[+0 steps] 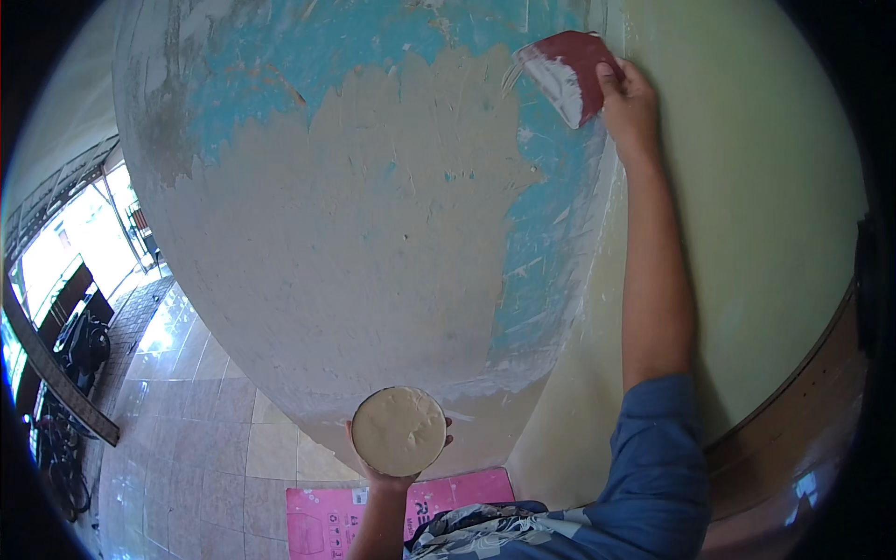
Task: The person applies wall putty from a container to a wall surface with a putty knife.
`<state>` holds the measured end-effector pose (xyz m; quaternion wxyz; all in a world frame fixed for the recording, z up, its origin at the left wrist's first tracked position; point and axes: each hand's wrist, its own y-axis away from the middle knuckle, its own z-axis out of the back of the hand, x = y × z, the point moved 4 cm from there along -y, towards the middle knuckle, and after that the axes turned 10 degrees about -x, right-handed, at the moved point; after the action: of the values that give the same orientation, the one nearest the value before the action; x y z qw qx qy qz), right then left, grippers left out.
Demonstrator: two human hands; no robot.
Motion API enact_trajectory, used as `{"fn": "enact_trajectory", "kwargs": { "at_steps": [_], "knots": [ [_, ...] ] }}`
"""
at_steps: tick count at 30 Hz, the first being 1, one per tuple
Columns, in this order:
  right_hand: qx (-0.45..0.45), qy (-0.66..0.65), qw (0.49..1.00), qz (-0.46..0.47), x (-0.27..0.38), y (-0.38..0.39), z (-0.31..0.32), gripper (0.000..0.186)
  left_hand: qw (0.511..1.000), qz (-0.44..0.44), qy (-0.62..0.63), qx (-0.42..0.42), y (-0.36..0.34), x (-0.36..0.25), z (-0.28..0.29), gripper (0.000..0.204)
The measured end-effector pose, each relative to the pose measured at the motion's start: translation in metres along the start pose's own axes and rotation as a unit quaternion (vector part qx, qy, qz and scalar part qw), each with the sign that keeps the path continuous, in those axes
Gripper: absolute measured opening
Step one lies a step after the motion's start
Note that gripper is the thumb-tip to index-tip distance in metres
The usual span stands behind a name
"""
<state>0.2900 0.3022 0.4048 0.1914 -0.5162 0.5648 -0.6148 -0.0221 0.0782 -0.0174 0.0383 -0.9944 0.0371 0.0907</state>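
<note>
My right hand [635, 107] grips a dark red putty spreader [590, 70], thumb on its face, high up by the wall corner. Whitish filler coats the spreader's left side, which lies at or very near the wall. Low in the middle, my left hand [387, 478] holds up a round tub [399, 431] of beige filler from beneath. Its fingertips show at the tub's sides. On the wall [401, 233] ahead, a broad beige-grey filled patch has a ragged border, with turquoise paint [546, 243] showing above it and to its right.
A pale green wall [765, 205] meets the worked wall along a corner at right. Pink cardboard [448, 490] lies on the tiled floor [205, 420] below. Far left, a motorbike [84, 345] and a bicycle [63, 467] stand by a bright opening. A brown wooden edge [793, 401] curves along the lower right.
</note>
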Motion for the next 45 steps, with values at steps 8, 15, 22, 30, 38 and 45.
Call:
{"fn": "enact_trajectory", "kwargs": {
  "at_steps": [8,15,22,30,38,45],
  "knots": [
    [0.034,-0.058,0.998,-0.019,0.000,0.000,0.002,0.035,1.000,0.006,-0.001,-0.016,0.001,0.001,-0.003,0.099],
    [-0.082,-0.210,0.972,-0.071,-0.008,-0.005,0.005,0.033,1.000,0.006,0.005,-0.018,0.000,0.002,-0.001,0.099],
    [-0.042,-0.028,0.998,-0.021,0.004,-0.008,-0.007,0.035,1.000,0.009,-0.010,-0.007,-0.003,0.002,0.001,0.099],
    [0.029,-0.127,0.990,-0.049,-0.011,-0.006,-0.008,0.033,1.000,0.004,-0.011,0.000,-0.003,0.003,0.003,0.099],
    [-0.033,-0.249,0.967,-0.036,-0.017,-0.006,-0.007,0.036,1.000,0.002,0.006,-0.009,-0.001,0.002,0.001,0.099],
    [-0.065,-0.079,0.995,0.018,-0.021,-0.009,-0.012,0.036,1.000,0.007,-0.009,-0.019,-0.003,0.004,0.000,0.102]
  ]
}}
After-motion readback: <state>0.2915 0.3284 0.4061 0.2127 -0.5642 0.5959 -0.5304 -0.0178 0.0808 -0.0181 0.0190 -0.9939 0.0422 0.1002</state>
